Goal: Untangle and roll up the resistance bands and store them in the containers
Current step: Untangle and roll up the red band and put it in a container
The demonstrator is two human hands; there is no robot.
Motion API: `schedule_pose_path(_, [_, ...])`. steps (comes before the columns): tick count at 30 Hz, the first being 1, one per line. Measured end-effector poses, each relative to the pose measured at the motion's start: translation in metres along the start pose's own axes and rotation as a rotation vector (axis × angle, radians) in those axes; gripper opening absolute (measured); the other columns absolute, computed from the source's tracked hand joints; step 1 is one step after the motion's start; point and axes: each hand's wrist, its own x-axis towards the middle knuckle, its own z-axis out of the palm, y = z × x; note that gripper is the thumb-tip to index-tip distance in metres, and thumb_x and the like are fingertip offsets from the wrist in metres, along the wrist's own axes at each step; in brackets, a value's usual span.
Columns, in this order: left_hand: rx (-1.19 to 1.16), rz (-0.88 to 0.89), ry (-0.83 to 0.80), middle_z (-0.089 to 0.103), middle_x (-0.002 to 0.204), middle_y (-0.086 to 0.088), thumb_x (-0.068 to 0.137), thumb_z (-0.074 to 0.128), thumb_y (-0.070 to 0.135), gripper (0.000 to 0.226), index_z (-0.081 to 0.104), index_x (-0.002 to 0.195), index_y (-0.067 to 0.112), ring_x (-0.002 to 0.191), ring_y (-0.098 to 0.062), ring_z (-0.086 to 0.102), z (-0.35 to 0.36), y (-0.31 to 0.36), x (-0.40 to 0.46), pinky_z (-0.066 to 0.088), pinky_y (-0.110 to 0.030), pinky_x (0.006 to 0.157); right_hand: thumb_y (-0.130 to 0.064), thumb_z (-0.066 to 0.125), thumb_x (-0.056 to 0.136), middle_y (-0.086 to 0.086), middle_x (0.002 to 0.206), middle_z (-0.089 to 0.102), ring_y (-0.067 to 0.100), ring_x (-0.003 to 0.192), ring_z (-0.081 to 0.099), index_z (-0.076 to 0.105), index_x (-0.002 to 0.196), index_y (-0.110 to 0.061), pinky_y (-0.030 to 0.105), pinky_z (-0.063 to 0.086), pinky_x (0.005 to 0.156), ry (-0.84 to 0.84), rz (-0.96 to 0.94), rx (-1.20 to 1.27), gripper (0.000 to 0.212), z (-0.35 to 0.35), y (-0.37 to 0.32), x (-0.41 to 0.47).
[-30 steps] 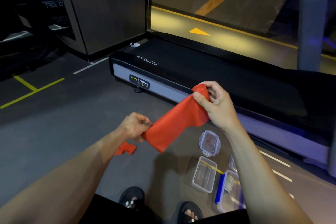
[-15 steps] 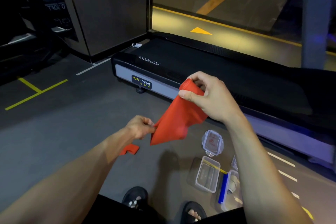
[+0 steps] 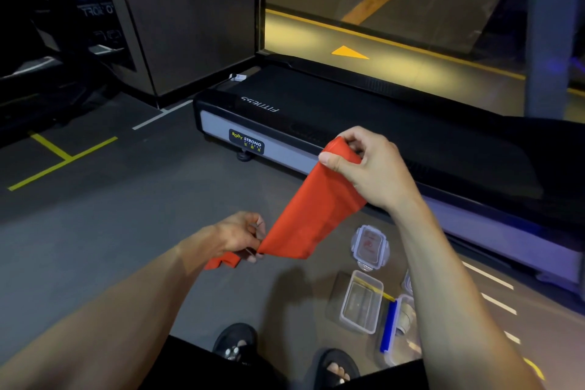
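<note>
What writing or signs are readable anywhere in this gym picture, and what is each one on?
"FITNESS", seen upside down: on the black treadmill deck.
"BODY STRONG": on the small dark badge on the treadmill's grey end; the smaller line below it is too small to read.
Mirrored white letters on the dark machine at far left: too dim to read.
Yellow arrow: a wordless sign behind the glass.
Clear plastic lid on the floor: a reddish mark, illegible.

- treadmill sitting on grey floor, "BODY STRONG" label showing on its end
- yellow floor lines crossing at left
- black sandals showing at bottom edge
</note>
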Motion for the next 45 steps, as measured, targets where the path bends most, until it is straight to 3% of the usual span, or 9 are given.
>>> schedule_pose_path(10, [0.054,0.074,-0.082,0.063,0.067,-0.004,0.086,0.056,-0.018,0.039,0.073,0.074,0.015,0.055,-0.009,0.059,-0.009,-0.007,0.004,0.05,-0.021,0.054,-0.047,0.082,0.082,-0.01,0.082,0.069,0.008,0.076,0.065,0.07,0.096,-0.024,0.029,0.05,0.069,0.093,0.184,0.015,0.03,0.001,0.021,0.007])
schedule_pose_path(17, [-0.121,-0.009,-0.106,0.057,0.072,-0.013,0.09,0.043,-0.009,0.029,0.065,0.077,0.005,0.056,-0.014,0.056,-0.012,-0.006,0.001,0.046,-0.025,0.056,-0.048,0.083,0.081,-0.005,0.082,0.074,0.016,0.08,0.072,0.072,0.094,-0.019,0.037,0.058,0.076,0.176,0.338,0.092,0.033,0.001,0.046,0.009])
schedule_pose_path(19, [-0.176,-0.056,-0.124,0.055,0.078,-0.016,0.083,0.046,0.009,0.015,0.061,0.081,0.005,0.059,-0.017,0.055,-0.013,-0.004,-0.001,0.045,-0.027,0.055,-0.048,0.083,0.081,-0.003,0.081,0.075,0.017,0.079,0.073,0.072,0.092,-0.018,0.038,0.058,0.076,0.183,0.385,0.128,0.033,0.002,0.054,0.01])
schedule_pose_path(24, [-0.091,0.018,-0.195,0.056,0.068,0.001,0.077,0.077,0.045,0.035,0.061,0.073,0.015,0.058,-0.009,0.055,-0.026,-0.005,-0.005,0.045,-0.023,0.054,-0.045,0.085,0.08,0.0,0.075,0.07,0.019,0.072,0.066,0.072,0.08,-0.013,0.036,0.054,0.069,0.208,0.511,0.179,0.035,0.002,0.085,0.009])
schedule_pose_path(27, [0.023,0.109,-0.157,0.052,0.069,0.001,0.076,0.073,0.058,0.048,0.062,0.078,0.011,0.063,-0.01,0.051,-0.03,-0.011,-0.003,0.048,-0.024,0.058,-0.045,0.087,0.078,0.001,0.068,0.064,0.02,0.068,0.06,0.072,0.074,-0.009,0.034,0.048,0.065,0.188,0.588,0.185,0.04,0.008,0.103,0.003])
schedule_pose_path(31, [0.111,0.166,-0.117,0.045,0.067,0.001,0.101,0.06,0.031,0.033,0.056,0.073,0.013,0.058,-0.005,0.045,-0.031,-0.007,-0.004,0.045,-0.018,0.056,-0.045,0.087,0.078,0.005,0.071,0.061,0.019,0.065,0.057,0.07,0.085,0.006,0.031,0.046,0.064,0.172,0.673,0.201,0.055,0.012,0.118,-0.005])
schedule_pose_path(35, [0.244,0.182,-0.059,0.053,0.067,-0.001,0.103,0.056,0.028,0.033,0.061,0.075,0.012,0.057,-0.007,0.046,-0.03,-0.005,-0.004,0.044,-0.016,0.054,-0.045,0.086,0.078,0.005,0.073,0.057,0.02,0.064,0.054,0.058,0.072,-0.013,0.031,0.045,0.063,0.162,0.688,0.193,0.043,0.011,0.123,-0.008])
schedule_pose_path(41, [0.305,0.219,0.018,0.057,0.053,0.019,0.097,0.067,0.026,0.025,0.066,0.073,0.021,0.052,0.005,0.052,-0.03,0.001,-0.004,0.043,-0.01,0.055,-0.043,0.083,0.083,0.007,0.083,0.07,0.019,0.072,0.064,0.074,0.094,0.0,0.029,0.049,0.067,0.149,0.683,0.236,0.045,0.009,0.117,-0.01])
schedule_pose_path(45, [0.097,0.224,-0.037,0.061,0.074,-0.004,0.097,0.066,0.011,0.017,0.067,0.08,0.009,0.069,-0.009,0.061,-0.029,-0.001,-0.001,0.057,-0.022,0.073,-0.044,0.082,0.085,0.007,0.08,0.066,0.022,0.072,0.063,0.072,0.099,0.004,0.033,0.052,0.07,0.14,0.661,0.223,0.051,0.011,0.115,-0.011])
